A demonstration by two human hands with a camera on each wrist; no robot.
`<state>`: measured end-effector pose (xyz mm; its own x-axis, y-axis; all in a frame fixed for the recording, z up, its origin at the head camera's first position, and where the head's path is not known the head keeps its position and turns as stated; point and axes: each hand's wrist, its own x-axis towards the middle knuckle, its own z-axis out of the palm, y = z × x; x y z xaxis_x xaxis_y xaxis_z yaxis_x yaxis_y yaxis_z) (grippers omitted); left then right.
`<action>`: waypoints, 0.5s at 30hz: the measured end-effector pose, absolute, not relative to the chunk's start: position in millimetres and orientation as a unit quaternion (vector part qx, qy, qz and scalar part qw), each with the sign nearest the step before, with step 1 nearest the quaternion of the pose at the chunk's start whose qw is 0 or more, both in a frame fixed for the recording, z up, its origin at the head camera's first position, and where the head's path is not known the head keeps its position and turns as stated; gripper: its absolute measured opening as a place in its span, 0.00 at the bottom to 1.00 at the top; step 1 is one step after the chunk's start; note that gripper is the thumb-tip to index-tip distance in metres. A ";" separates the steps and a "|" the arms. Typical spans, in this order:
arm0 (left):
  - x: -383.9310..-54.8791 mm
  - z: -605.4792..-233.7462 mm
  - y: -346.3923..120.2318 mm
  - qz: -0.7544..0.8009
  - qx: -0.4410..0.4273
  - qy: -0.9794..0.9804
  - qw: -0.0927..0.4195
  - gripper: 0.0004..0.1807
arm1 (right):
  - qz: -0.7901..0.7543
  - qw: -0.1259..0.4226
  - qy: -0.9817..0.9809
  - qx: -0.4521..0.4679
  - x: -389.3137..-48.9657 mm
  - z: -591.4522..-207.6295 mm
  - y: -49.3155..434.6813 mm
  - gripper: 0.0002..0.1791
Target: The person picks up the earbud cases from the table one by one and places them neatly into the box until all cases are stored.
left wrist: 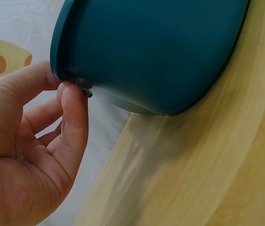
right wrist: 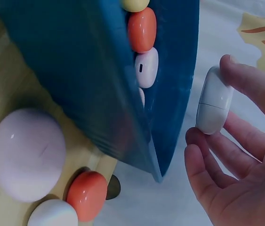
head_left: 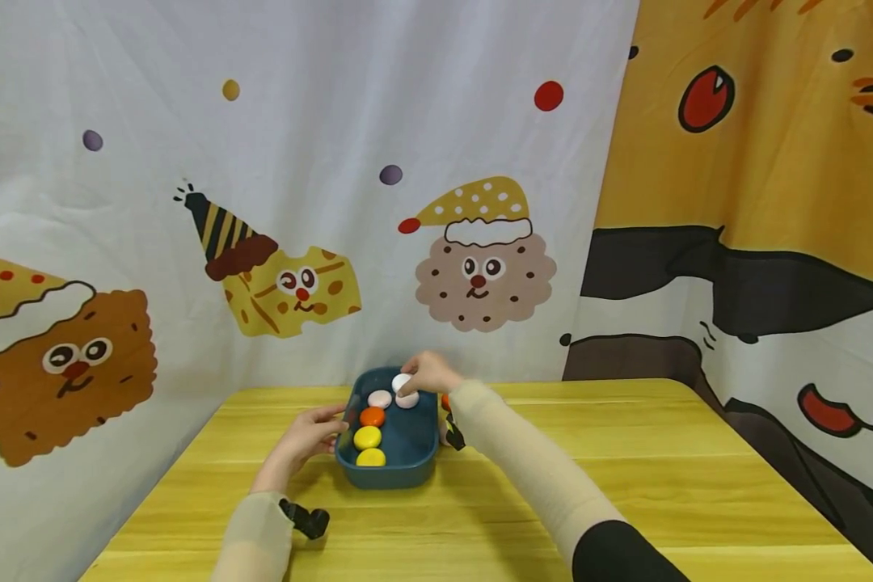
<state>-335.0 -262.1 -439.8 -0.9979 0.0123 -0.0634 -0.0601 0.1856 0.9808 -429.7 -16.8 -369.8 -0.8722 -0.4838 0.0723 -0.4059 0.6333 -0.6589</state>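
Note:
A dark teal plastic bin (head_left: 389,477) stands on the table. Inside it lie two yellow rounded pieces (head_left: 368,438), an orange one (head_left: 372,416) and two pale pink ones (head_left: 380,398). My left hand (head_left: 313,436) pinches the bin's rim at its left side, thumb and forefinger meeting there in the left wrist view. At the far end of the bin, my right hand (head_left: 431,374) holds a white, smooth, rounded piece (right wrist: 214,101) with a thin seam around it, between thumb and fingers. In the right wrist view that piece appears beside the bin's rim.
Outside the bin, on its right, sit a pale pink piece (right wrist: 28,155), an orange piece (right wrist: 87,195), a white piece (right wrist: 52,217) and a dark olive one (right wrist: 114,187). The wooden table (head_left: 626,469) reaches back to a printed cloth (head_left: 378,283).

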 end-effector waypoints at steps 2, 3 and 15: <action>-334.8 -439.5 -261.8 0.637 -0.014 0.770 0.030 0.28 | -0.348 0.053 0.905 -0.240 -429.5 -370.6 -19.2 0.26; -334.9 -439.2 -261.8 0.637 -0.013 0.770 0.031 0.28 | -0.349 0.052 0.905 -0.236 -429.4 -370.7 -20.2 0.26; -334.9 -439.1 -263.5 0.633 -0.013 0.773 0.030 0.28 | -0.339 0.038 0.916 -0.210 -426.5 -367.6 -33.5 0.25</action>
<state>-334.9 -263.5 -439.1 -0.9978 0.0184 -0.0630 -0.0581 0.1971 0.9787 -426.5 -33.5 -367.6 -0.9090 -0.4107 0.0716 -0.3585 0.6825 -0.6369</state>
